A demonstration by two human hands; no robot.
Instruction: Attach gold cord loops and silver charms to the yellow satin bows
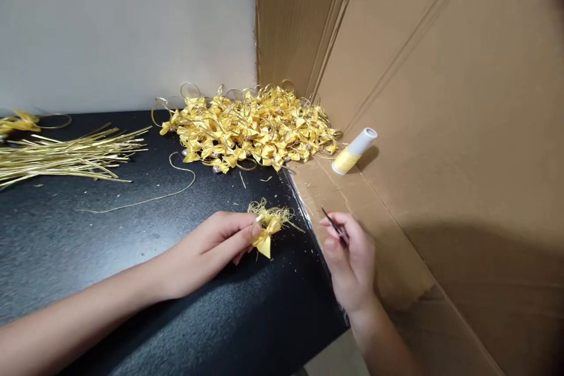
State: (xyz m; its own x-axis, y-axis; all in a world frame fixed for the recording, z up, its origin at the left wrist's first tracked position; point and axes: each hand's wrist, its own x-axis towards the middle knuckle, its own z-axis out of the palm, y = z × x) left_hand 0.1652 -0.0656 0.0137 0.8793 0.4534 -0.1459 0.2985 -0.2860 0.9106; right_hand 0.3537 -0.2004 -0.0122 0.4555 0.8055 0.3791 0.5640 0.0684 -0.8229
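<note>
My left hand (220, 244) pinches a yellow ribbon bow (265, 242) between thumb and fingertips, just above the dark table. Right behind the bow lies a tangle of thin yellow thread scraps (275, 212), partly overlapped by it. To the right, my right hand (352, 258) is closed around small scissors (337, 226) with dark, narrow blades pointing up and left. Most of their handle is hidden in the fingers. The scissors are apart from the bow.
A large heap of yellow bows (251, 129) with gold loops sits at the back. Gold cords (70, 155) lie at left, near a loose thread (176, 191). A yellow thread spool (355, 151) leans on the cardboard (462, 129) at right. The black table (132, 235) ends beside it.
</note>
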